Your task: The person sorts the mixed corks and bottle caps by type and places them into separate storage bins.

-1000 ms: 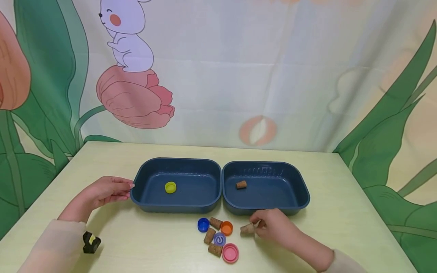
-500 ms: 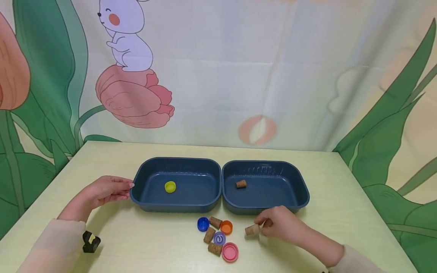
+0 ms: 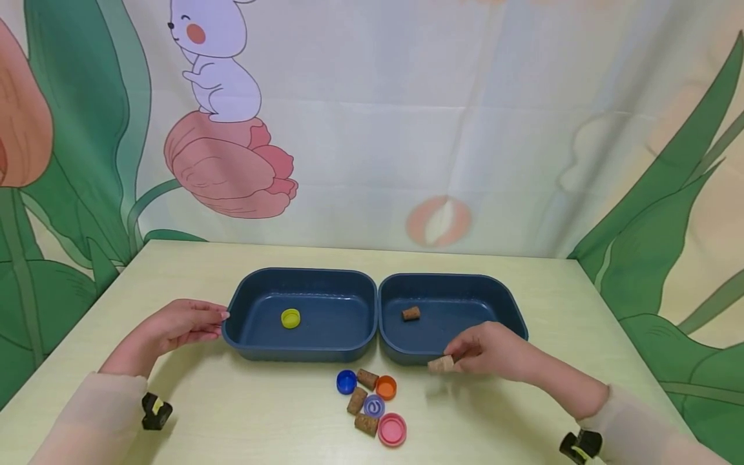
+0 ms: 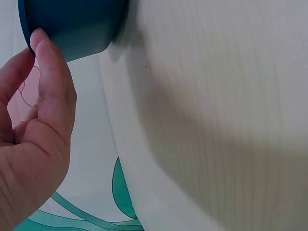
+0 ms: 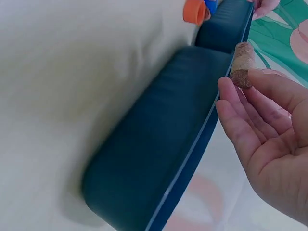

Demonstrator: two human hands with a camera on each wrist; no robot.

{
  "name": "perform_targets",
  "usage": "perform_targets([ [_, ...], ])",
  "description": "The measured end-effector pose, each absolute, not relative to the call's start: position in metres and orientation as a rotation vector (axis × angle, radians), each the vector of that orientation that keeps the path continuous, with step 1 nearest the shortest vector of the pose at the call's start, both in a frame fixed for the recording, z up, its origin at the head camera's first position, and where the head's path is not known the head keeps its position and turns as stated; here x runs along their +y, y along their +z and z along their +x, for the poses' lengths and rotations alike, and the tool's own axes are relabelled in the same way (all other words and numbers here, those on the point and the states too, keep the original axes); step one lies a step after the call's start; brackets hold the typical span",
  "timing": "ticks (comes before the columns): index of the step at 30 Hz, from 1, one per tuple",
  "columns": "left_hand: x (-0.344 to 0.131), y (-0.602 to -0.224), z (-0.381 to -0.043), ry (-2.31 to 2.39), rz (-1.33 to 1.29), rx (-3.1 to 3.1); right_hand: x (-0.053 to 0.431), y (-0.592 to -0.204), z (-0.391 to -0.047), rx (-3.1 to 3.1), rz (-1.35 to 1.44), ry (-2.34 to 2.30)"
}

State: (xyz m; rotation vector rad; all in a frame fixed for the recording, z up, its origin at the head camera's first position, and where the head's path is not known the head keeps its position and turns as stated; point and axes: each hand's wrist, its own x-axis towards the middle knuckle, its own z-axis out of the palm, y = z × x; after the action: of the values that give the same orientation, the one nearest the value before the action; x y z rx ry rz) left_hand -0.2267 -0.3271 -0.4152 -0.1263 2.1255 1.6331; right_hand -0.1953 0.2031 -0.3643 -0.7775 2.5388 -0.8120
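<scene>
My right hand (image 3: 494, 352) pinches a wine cork (image 3: 442, 363) between thumb and fingertips, just above the near rim of the right blue tray (image 3: 407, 356). In the right wrist view the cork (image 5: 243, 60) sticks out past the fingertips. Another cork (image 3: 411, 313) lies inside that tray. At the far left, my left hand (image 3: 180, 323) holds the rim of the left blue tray (image 3: 302, 355) with thumb and finger; the left wrist view shows the fingertips at the edge of this tray (image 4: 77, 33). A yellow bottle cap (image 3: 290, 318) rests in the left tray.
Before the trays lie several loose things close together: corks (image 3: 367, 424), a blue cap (image 3: 346, 382), an orange cap (image 3: 386, 387), a purple cap (image 3: 374, 406) and a pink cap (image 3: 392, 429). The trays stand side by side on a pale table (image 3: 261, 413); a printed curtain (image 3: 360, 129) hangs behind.
My right hand has carried the cork up and to the right, from beside the loose caps to the right tray's near rim. The left hand stays where it was.
</scene>
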Motion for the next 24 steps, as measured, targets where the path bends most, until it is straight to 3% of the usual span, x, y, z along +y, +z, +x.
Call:
perform_targets([
  [24,-0.327,-0.415,-0.227,1.629,-0.129,2.124,0.206,-0.312,-0.245,2.381,-0.813,-0.718],
])
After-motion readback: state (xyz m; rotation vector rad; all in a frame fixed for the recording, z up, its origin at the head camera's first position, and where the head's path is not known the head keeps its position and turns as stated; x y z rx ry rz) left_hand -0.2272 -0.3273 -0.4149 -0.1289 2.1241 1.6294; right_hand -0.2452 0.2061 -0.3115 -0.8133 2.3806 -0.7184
